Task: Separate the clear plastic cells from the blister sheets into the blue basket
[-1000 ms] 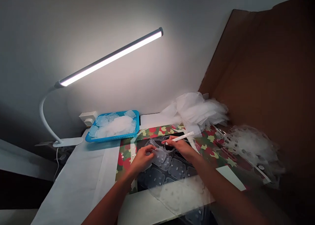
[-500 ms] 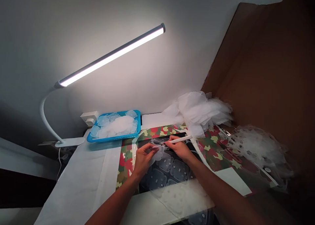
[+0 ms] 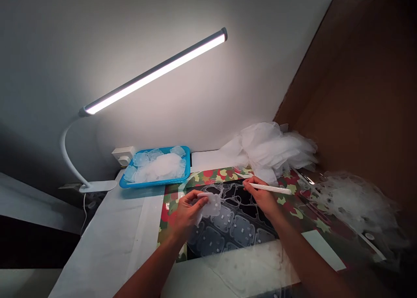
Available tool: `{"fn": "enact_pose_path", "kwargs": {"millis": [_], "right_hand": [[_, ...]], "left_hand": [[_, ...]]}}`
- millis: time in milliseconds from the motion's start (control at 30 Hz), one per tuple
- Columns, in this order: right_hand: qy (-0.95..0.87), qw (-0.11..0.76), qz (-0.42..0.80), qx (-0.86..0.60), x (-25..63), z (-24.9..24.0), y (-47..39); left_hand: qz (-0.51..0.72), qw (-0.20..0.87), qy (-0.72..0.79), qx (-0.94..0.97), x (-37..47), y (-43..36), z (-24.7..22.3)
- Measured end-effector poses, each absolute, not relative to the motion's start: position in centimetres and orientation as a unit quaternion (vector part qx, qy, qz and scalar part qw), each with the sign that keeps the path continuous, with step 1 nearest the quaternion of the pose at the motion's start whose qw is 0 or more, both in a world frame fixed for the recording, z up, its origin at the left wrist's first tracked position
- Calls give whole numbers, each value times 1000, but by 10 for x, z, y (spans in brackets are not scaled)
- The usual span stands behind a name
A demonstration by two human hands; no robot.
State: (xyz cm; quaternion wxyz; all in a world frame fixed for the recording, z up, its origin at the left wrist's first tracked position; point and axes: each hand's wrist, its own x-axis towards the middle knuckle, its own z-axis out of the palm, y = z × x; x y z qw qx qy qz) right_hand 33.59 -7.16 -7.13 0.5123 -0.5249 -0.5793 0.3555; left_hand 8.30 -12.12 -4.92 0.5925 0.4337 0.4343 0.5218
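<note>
Right hand (image 3: 260, 196) just pulled off to the right, away from the left hand (image 3: 187, 211) – its fingers are still closed round that white pen-like tool (image 3: 272, 188). Left thumb and fingers are pinching a see-through piece (image 3: 213, 204) over the black mat (image 3: 243, 204), toward its far left corner. Blue tray (image 3: 188, 163) is at the table's (image 3: 110, 233) back edge – left of the white pile (image 3: 276, 148).

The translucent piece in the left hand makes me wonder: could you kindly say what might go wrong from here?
The left hand pinches the translucent piece by one side, so it might slip or bend. The white pen-like tool in the right hand is close to thin clear strands, and could snag them.
</note>
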Motion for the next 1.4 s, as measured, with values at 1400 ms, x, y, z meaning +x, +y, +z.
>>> {"fn": "enact_pose_path", "kwargs": {"millis": [1400], "right_hand": [[-648,476,57,-592,430,-57,-31]], "left_hand": [[177,-71,456,870,83,-46,-78]]}}
